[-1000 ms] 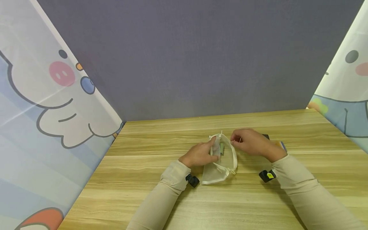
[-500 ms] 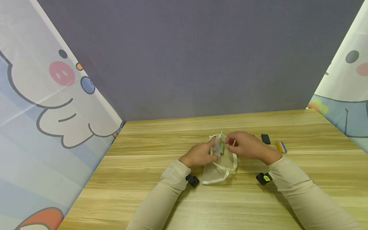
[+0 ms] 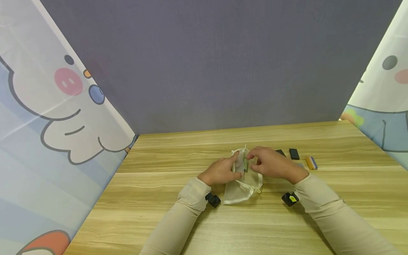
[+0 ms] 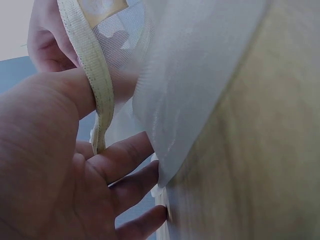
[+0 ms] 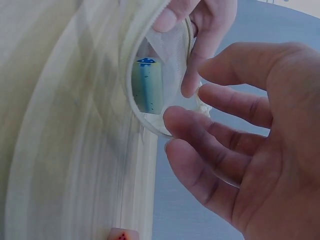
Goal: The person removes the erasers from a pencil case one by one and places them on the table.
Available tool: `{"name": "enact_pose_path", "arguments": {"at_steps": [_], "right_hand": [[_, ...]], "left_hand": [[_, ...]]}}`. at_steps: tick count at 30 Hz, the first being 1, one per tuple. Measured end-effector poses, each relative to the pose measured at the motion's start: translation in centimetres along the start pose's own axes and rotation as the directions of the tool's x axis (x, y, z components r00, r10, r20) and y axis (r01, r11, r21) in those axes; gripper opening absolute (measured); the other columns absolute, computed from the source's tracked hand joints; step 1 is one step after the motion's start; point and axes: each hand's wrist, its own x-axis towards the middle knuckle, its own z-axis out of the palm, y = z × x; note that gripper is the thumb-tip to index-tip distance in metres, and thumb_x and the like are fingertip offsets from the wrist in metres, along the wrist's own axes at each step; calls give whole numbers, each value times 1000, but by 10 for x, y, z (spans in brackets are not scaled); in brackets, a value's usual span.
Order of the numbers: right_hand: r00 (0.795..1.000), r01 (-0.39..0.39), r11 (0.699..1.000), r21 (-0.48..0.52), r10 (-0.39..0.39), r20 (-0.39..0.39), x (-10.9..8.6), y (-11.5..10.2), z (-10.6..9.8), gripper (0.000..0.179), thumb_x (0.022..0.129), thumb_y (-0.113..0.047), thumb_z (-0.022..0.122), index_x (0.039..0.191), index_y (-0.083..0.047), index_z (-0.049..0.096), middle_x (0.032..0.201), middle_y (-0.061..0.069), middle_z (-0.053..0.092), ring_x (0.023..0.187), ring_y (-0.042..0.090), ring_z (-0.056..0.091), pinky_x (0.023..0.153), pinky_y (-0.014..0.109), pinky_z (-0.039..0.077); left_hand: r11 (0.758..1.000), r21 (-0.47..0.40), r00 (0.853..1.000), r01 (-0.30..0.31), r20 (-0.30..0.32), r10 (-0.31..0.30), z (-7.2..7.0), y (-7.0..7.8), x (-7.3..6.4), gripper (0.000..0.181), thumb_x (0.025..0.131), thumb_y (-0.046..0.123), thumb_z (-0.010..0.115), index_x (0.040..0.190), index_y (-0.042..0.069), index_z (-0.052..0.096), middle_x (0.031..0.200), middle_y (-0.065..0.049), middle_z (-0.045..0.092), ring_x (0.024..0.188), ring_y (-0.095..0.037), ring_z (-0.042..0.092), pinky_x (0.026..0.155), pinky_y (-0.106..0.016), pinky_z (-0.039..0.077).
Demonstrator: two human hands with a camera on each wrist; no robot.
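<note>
A white mesh drawstring pouch [image 3: 237, 194] with a cream rim lies on the wooden table, its mouth wide. My left hand [image 3: 220, 171] spreads thumb and index finger at the mouth; in the left wrist view the rim [image 4: 102, 95] crosses over the thumb. Inside the pouch sits a small pale green block [image 5: 148, 87] with a blue stripe and blue end. My right hand [image 3: 269, 163] hovers over the right side of the mouth. Its fingers [image 5: 215, 150] are loosely bent and apart, with nothing visible between them.
Right of the pouch lie a black rectangular piece [image 3: 294, 154] and an orange, white and blue block [image 3: 311, 163]. Another dark piece [image 3: 280, 152] and a grey-blue piece [image 3: 300, 165] show partly behind the right hand. A grey panel [image 3: 220, 71] stands behind the table [image 3: 178, 152].
My right hand has moved left over the pouch mouth and its fingertips have parted. The black and orange pieces have come into view behind it. The left hand and pouch stay put.
</note>
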Motion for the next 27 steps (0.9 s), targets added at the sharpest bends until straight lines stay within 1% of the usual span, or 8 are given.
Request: {"name": "enact_pose_path", "arguments": {"at_steps": [2,5,8,11,14,20,24,27], "right_hand": [[1000,-1,1000,-6,1,6,0,0,1,25,96,-12,66,119,-3,67,116,10,66,80,8,62,69,33,53],[1000,-13,1000,-22,14,20,0,1,2,27,96,-14,66,121,-3,66,119,11,65,81,9,63,71,34,54],[999,-29,999,-33,30,34,0,0,3,29,96,-15,66,123,-4,66,123,11,62,83,10,64,71,35,54],[999,-36,998,-44,38,38,-1,-1,4,31,96,-15,66,124,-4,66,125,12,62,83,11,65,72,36,55],[999,-31,998,-59,33,35,0,-1,5,32,95,-16,67,125,-3,67,126,13,62,83,10,66,72,36,55],[998,-31,996,-84,36,57,1,0,5,34,96,-16,67,127,-4,66,127,13,62,79,6,62,70,35,53],[997,-38,995,-96,44,64,1,1,5,34,96,-16,66,129,-5,66,127,13,61,77,6,60,69,35,52],[997,-40,994,-104,47,63,1,1,6,35,96,-17,66,130,-5,65,129,15,61,78,7,60,70,36,52]], "left_hand": [[1000,9,1000,-1,-6,1,0,0,0,88,95,42,63,162,14,14,119,-2,69,74,-8,58,73,-27,48],[1000,18,1000,-7,-8,7,1,-2,0,87,96,42,63,162,14,14,135,-4,62,86,-8,60,79,-28,49],[1000,19,1000,-11,-4,11,1,-2,0,85,97,42,62,162,14,15,139,-5,59,93,-8,62,83,-28,49],[1000,23,1000,-8,-4,8,1,-3,0,84,97,42,62,163,16,15,142,-3,57,110,-9,61,91,-31,49],[1000,24,1000,-5,-3,5,1,-2,0,84,98,41,62,163,17,15,144,-3,56,120,-13,58,96,-33,49],[1000,29,1000,-3,1,3,1,-1,0,83,99,40,61,163,19,14,145,-4,54,124,-15,56,98,-35,47],[1000,27,1000,-9,4,9,1,-1,0,82,99,41,61,163,19,14,145,-4,54,120,-13,58,98,-34,48],[999,23,1000,-22,0,22,0,-1,0,82,99,40,61,163,19,15,134,-3,62,103,-10,62,93,-32,48]]}}
